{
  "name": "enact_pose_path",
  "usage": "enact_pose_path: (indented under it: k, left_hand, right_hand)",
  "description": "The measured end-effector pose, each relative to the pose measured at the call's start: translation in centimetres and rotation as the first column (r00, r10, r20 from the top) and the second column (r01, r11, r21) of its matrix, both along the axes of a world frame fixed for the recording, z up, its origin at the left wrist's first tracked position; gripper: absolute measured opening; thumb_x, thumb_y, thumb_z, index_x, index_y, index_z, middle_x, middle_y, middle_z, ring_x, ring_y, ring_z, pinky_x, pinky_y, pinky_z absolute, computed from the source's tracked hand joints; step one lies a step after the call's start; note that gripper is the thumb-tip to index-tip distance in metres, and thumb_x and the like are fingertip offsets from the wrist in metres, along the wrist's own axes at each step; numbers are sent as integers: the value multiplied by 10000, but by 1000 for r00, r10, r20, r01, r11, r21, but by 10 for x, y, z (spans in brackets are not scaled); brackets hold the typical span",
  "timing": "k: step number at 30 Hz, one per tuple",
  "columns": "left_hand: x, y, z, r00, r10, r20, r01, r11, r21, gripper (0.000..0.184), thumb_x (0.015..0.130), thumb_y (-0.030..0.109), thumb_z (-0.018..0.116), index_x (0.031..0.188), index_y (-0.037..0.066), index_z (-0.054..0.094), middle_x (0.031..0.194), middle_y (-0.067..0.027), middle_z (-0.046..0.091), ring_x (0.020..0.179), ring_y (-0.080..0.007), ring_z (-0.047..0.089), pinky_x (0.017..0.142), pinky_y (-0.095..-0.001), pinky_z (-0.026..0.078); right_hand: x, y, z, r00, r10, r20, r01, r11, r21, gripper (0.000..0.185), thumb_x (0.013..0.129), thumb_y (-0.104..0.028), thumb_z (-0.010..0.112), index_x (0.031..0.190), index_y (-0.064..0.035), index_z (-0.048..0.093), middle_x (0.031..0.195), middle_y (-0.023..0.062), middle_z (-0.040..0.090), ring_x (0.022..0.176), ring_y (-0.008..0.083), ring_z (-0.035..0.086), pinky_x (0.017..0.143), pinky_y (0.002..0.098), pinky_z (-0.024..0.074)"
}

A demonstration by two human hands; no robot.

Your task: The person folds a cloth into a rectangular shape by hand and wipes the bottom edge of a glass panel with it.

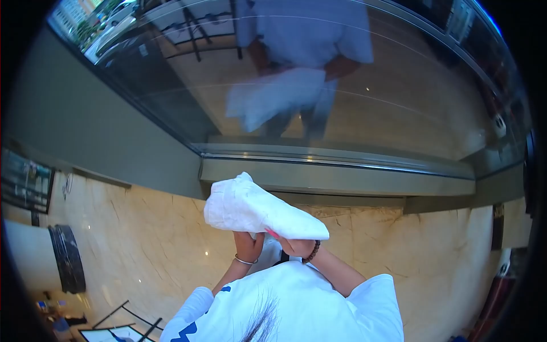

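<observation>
A folded white cloth (256, 208) is held out in front of my body, below the glass. My left hand (248, 246), with a silver bangle at the wrist, grips it from underneath, and most of its fingers are covered. My right hand (295, 246), with a dark beaded bracelet, is closed on the cloth's near edge toward the right end. A small red patch shows beside the right fingers. The cloth is apart from the window.
A large glass window (399, 85) stands ahead, reflecting a person with a white cloth. Below it runs a grey sill (342, 175), and a grey wall panel (97, 114) is at left. Beyond the marble floor (154, 239) are a column base (67, 257) and a black-framed stand (128, 322).
</observation>
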State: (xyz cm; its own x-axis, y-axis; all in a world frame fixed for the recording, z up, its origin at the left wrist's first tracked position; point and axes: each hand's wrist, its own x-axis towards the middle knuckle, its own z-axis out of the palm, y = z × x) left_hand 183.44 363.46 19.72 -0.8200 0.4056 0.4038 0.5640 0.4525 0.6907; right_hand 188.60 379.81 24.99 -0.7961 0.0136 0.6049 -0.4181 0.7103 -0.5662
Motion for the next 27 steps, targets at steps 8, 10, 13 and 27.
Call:
enact_pose_path:
  k: [8,10,13,27]
  left_hand:
    - [-57,9,-15,994,102,-40,-107,979,-171,550,751,228,610,1165,-61,392,1132,-289,419,1063,-448,380,922,-476,299]
    - [-91,11,-16,989,43,-140,-75,969,-236,544,733,224,609,1146,-67,409,1128,-284,425,1067,-443,379,933,-481,296]
    - [-130,9,-11,970,-18,-242,-68,937,-343,495,719,216,602,1095,-63,441,1126,-254,440,1074,-413,388,973,-475,282]
    - [-161,16,-27,910,-374,-178,260,851,-456,478,778,298,565,1141,4,468,1103,-173,489,1067,-330,433,969,-423,305]
  right_hand:
    - [-64,23,-48,988,-34,151,48,995,-88,314,768,-97,530,1072,-83,606,895,179,601,797,352,564,718,423,441]
    - [-88,29,-46,974,-67,217,100,984,-145,245,797,-108,511,1010,-55,619,843,193,600,759,356,567,666,418,443]
    - [-117,38,-62,943,-165,288,214,965,-149,196,828,-155,506,864,-10,632,764,196,599,724,360,572,633,417,445]
    - [-111,37,-93,955,-279,96,247,935,255,350,816,-162,504,1149,-59,533,1168,170,522,1078,341,484,931,446,351]
